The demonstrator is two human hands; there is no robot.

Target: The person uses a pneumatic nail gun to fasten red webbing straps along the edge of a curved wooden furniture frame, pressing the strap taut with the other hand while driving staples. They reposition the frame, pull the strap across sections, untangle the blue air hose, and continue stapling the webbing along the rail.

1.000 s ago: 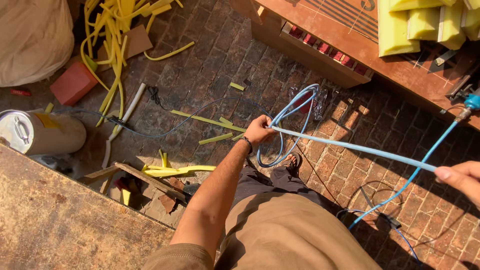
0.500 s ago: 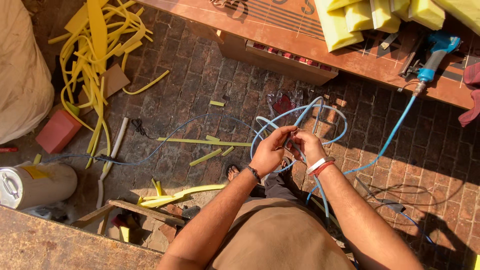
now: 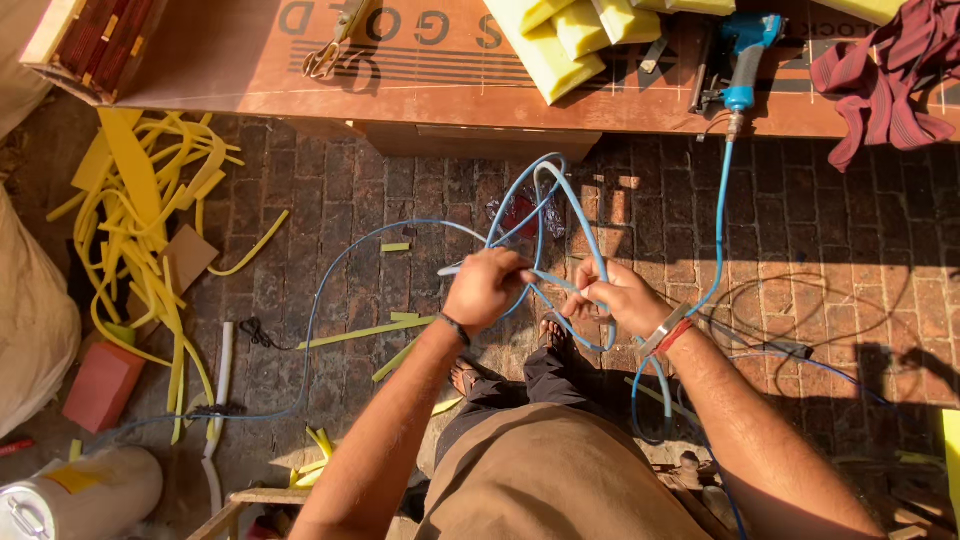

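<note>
View from above, looking down at two bare forearms over a brick floor point(image 3: 850, 230); the left hand point(image 3: 485, 290) is closed in a fist around several turns of a thin blue hose point(image 3: 560, 200), gripping them where the loops cross; the right hand point(image 3: 620, 297), just beside it, pinches a strand of the same hose between thumb and fingers, its wrist bearing a pale band and a red one; the hose rises above both hands in a coil of overlapping loops, held in the air over the floor and in front of the person's body; one run of it sweeps left in a wide arc down to the bricks, another climbs right to a blue air tool point(image 3: 742, 60) lying on the brown tabletop point(image 3: 240, 60); on that tabletop also lie yellow foam blocks point(image 3: 560, 35) and a dark red cloth point(image 3: 890, 70); left of the hands, yellow foam strips point(image 3: 150, 210) lie tangled on the floor, with a red block point(image 3: 100, 385) and a white cylindrical container point(image 3: 80, 495) near the lower left corner.
</note>
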